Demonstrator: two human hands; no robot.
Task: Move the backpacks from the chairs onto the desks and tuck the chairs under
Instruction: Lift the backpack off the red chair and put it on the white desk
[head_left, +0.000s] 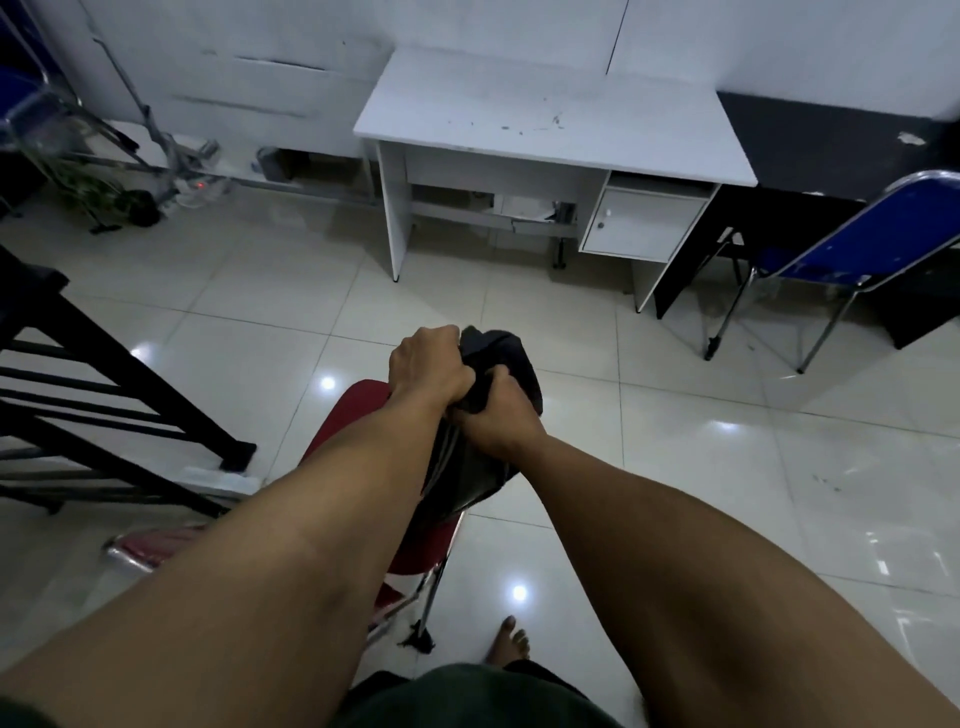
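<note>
A black backpack (511, 358) sits over the seat of a red folding chair (358, 405) in the middle of the floor. My left hand (428, 366) grips its top from the left. My right hand (496, 415) clutches the fabric just below and to the right. My forearms hide most of the bag and the chair. A white desk (545, 119) with a small cabinet stands against the far wall, its top bare. A blue folding chair (878, 244) stands at the right, in front of a black desk (810, 140).
A black metal frame (119, 374) stands at the left, close to the red chair. Cables, a plant and clutter lie along the wall at the back left. Glossy floor tiles stretch between the chair and the white desk. My bare foot (511, 642) is on the floor below.
</note>
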